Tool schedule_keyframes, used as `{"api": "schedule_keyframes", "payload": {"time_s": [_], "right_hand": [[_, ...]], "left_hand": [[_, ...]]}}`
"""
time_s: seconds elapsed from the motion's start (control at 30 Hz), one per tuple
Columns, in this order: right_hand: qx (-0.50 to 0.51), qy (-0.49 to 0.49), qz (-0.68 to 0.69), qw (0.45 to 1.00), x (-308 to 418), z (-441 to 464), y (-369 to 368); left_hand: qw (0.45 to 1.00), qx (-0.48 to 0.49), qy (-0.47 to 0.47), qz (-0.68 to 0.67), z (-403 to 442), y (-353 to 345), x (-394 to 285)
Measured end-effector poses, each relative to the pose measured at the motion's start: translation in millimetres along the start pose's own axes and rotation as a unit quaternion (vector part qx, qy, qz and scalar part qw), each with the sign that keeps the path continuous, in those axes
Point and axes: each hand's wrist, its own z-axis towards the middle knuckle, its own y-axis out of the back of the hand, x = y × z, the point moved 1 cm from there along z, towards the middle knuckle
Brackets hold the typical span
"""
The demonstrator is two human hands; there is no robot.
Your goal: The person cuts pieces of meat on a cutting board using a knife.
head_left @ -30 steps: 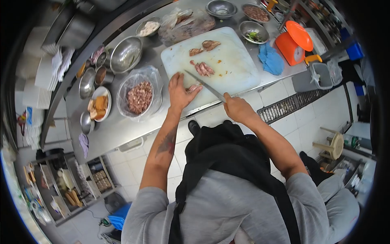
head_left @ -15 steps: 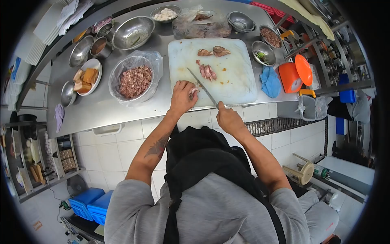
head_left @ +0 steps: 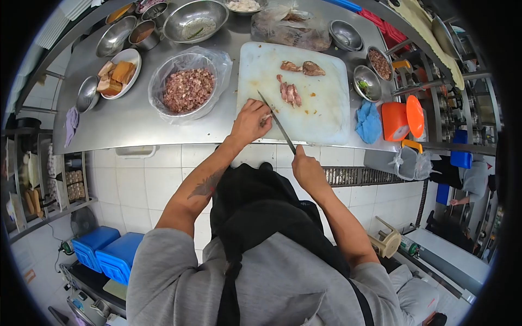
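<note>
My left hand (head_left: 252,120) is closed on a small piece of meat (head_left: 266,119) at the near left edge of the white cutting board (head_left: 331,117); its fingers hide most of the piece. The handle of a knife (head_left: 281,127) is wrapped in my right hand (head_left: 310,169), just off the board's near edge. Its blade slants up and left across the board, close beside my left fingertips. I cannot tell whether the edge touches the meat. Farther up the board lie some cut meat strips (head_left: 290,94) and two browner meat chunks (head_left: 313,68).
Left of the board stands a plastic-lined bowl (head_left: 222,81) of diced meat, then a plate (head_left: 135,56) of browned blocks. Metal bowls (head_left: 196,20) and a bag of meat (head_left: 291,31) line the back. A blue cloth (head_left: 368,122) and orange scale (head_left: 392,120) sit right.
The whole view has shifted slightly as my head moved. The knife blade is now closer to my left fingers. Both hands keep their holds, and the meat farther up the board looks unchanged.
</note>
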Motion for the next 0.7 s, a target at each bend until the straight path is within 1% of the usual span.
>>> {"api": "schedule_keyframes", "payload": {"time_s": [0.03,0.07,0.13,0.17,0.23,0.27,0.33,0.4,0.47,0.53,0.57,0.6,0.63,0.67,0.7], "right_hand": [[-0.020,0.014,0.010,1.000,2.2,5.0,0.2],[-0.019,0.011,0.013,1.000,2.7,4.8,1.6],[0.004,0.018,-0.014,1.000,2.5,8.8,15.1],[0.003,0.018,-0.016,1.000,2.1,5.2,24.6],[0.029,-0.004,-0.045,0.999,11.2,-16.6,44.8],[0.031,-0.004,-0.046,0.998,14.2,-25.8,51.1],[0.069,-0.028,-0.047,0.996,17.8,-36.8,58.9],[0.066,-0.040,-0.037,0.996,6.9,-25.3,31.2],[0.015,0.016,0.003,1.000,-9.4,-3.8,-9.1],[0.002,0.022,0.001,1.000,-1.2,7.5,-2.2],[0.016,0.019,0.004,1.000,1.4,9.4,2.5],[0.028,0.015,0.006,0.999,3.4,9.6,8.4],[0.003,0.027,-0.007,1.000,2.9,5.9,14.6],[0.001,0.031,-0.009,0.999,3.2,2.7,23.0],[0.015,0.017,-0.018,1.000,5.1,-3.8,32.0]], "left_hand": [[1.000,-0.002,0.002,-0.009,1.4,2.1,-0.3],[1.000,0.003,0.002,-0.010,-2.2,3.6,-4.1],[0.996,-0.082,0.012,0.014,0.4,5.7,-10.6],[0.996,-0.084,0.011,0.013,3.8,4.9,-8.9],[0.999,-0.028,0.006,0.015,-1.9,1.5,-2.8],[0.999,-0.029,0.008,0.014,-3.7,0.1,-2.3],[1.000,-0.026,0.006,-0.001,-1.5,-0.6,-1.3],[1.000,-0.029,0.000,0.000,-0.6,-1.3,1.5],[0.999,-0.031,-0.004,0.003,-2.0,-3.9,1.8],[1.000,-0.015,0.014,-0.011,-0.9,1.2,1.1],[1.000,-0.013,0.015,-0.009,-5.4,2.7,-3.1],[0.998,-0.063,0.021,0.000,-4.8,6.9,-12.5],[0.993,-0.118,0.024,0.009,0.5,10.6,-17.1],[0.992,-0.122,0.023,0.011,1.6,9.6,-13.3],[0.997,-0.079,0.022,0.009,-3.8,4.4,-6.3]]}}
